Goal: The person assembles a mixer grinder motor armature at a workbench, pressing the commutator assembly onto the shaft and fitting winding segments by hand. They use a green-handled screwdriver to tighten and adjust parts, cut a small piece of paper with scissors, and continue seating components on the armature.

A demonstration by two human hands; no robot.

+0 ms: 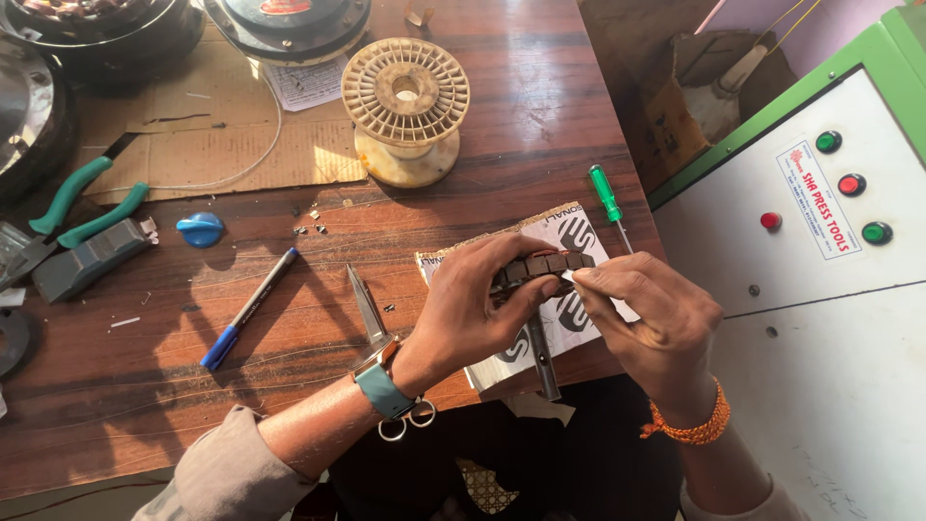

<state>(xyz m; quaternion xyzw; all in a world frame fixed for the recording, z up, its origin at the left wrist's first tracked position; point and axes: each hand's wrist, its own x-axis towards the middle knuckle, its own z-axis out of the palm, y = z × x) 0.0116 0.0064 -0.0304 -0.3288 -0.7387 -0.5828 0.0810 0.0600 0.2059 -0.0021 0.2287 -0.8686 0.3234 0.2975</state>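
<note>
Table (540, 116): dark wooden top; both hands work near its front right corner.
Spool (406, 96): cream plastic reel, toward the back edge.
Pliers (72, 207): green-handled, near the left edge.
Left hand (477, 309): fingers closed around the slotted metal core, gripping its left side.
Right hand (656, 318): fingertips pinched on the core's right end.
Slotted metal core (545, 267): dark, ridged, held between both hands above a printed paper pad (579, 232).
Screwdriver (608, 198): green handle, just behind the hands.
Pen (249, 309): blue, left of the hands.

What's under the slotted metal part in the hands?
A printed card sheet lies under the slotted metal part, on the table. A metal rod runs beneath too; the hands hide its upper end.
</note>
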